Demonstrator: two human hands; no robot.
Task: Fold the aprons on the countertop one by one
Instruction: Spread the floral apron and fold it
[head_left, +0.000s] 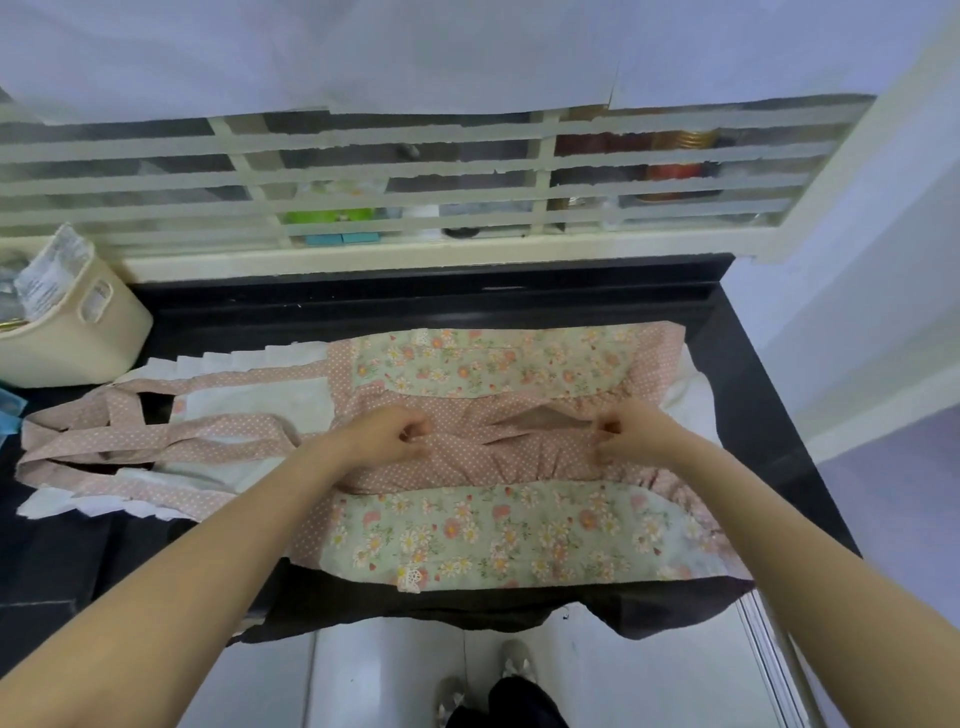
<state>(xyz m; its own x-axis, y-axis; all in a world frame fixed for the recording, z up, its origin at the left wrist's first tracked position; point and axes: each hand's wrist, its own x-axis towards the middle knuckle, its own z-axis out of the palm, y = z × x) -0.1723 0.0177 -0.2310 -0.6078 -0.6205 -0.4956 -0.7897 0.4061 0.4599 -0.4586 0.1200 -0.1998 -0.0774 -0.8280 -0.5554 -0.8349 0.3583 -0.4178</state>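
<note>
A floral apron (467, 535) with pink polka-dot trim and white ruffles lies spread sideways across the black countertop (519, 296). Its far and near long sides are folded toward the middle, leaving a pink dotted band between them. Pink straps (130, 441) lie looped at the left end. My left hand (389, 434) pinches the pink dotted fabric near the apron's middle. My right hand (628, 434) pinches the same pink band further right. A dark cloth (467, 608) lies under the apron and hangs over the counter's front edge.
A cream plastic bin (78, 332) with papers in it stands at the back left. A barred window frame (415, 197) with taped strips runs behind the counter. The counter ends at the right near a pale wall (857, 312). Tiled floor and my feet (498, 686) show below.
</note>
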